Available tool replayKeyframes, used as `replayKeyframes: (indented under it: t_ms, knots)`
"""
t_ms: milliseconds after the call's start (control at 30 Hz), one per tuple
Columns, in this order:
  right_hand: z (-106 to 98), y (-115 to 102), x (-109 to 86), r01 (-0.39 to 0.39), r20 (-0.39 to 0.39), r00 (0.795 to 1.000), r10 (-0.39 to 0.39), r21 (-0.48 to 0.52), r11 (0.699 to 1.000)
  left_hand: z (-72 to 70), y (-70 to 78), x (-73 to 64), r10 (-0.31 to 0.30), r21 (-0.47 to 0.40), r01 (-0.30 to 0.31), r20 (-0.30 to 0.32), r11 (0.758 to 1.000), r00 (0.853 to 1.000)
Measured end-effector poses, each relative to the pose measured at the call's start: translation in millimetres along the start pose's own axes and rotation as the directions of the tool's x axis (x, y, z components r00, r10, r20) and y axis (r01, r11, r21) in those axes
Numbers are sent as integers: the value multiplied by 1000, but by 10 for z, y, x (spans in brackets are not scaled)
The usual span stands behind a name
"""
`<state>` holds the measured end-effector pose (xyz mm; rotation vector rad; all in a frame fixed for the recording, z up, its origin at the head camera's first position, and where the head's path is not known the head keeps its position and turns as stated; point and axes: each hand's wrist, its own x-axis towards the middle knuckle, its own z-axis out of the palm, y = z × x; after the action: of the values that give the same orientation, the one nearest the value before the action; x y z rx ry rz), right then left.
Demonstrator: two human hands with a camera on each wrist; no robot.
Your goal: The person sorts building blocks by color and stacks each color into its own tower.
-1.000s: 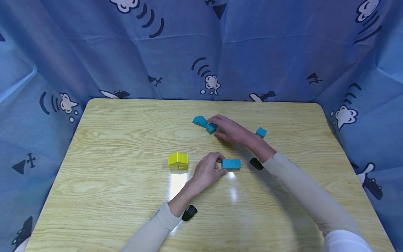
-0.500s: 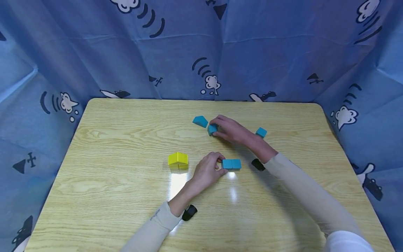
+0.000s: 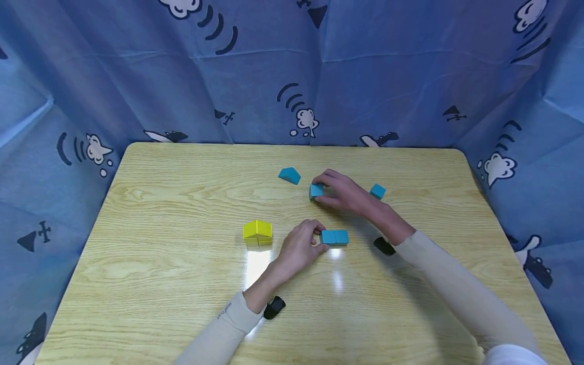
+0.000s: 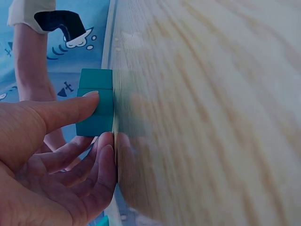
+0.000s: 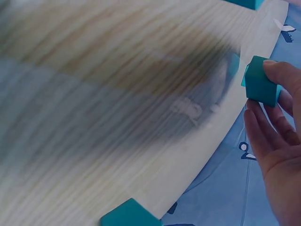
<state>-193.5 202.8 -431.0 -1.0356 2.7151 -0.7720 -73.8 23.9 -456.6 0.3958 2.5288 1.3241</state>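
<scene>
Two blue blocks [image 3: 335,238] lie side by side on the wooden table. My left hand [image 3: 301,245] pinches the nearer one; in the left wrist view its thumb presses the block [image 4: 94,113] and the fingers curl along the other side. Farther back, my right hand [image 3: 349,194] holds a blue cube [image 3: 316,191] between thumb and fingers. The right wrist view shows this cube [image 5: 261,82] above the tabletop, with its reflection below.
A blue wedge-shaped block [image 3: 289,175] lies toward the back, and another small blue block [image 3: 377,191] sits right of the right hand. Left of the left hand stands a yellow block structure [image 3: 257,232]. A blue patterned curtain [image 3: 255,76] surrounds the table [image 3: 159,203].
The right hand has drawn the blue cube rightward and slightly nearer, away from the wedge-shaped block. The left hand and the two blocks beside it have stayed in place.
</scene>
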Motion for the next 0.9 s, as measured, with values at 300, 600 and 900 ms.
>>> replayKeyframes:
  t_ms: [300, 600, 900]
  knots:
    - [9, 4, -176, -12, -52, 999, 11, -14, 1000, -5, 11, -8, 4, -6, -4, -4, 1000, 1000]
    - [5, -15, -368, 90, -204, 975, -88, -2, 996, 2, 7, -12, 7, -2, -7, -7, 1000, 1000]
    - [26, -78, -559, 98, -286, 953, -103, -30, 995, 1, 6, -5, 2, -13, -2, -5, 1000, 1000]
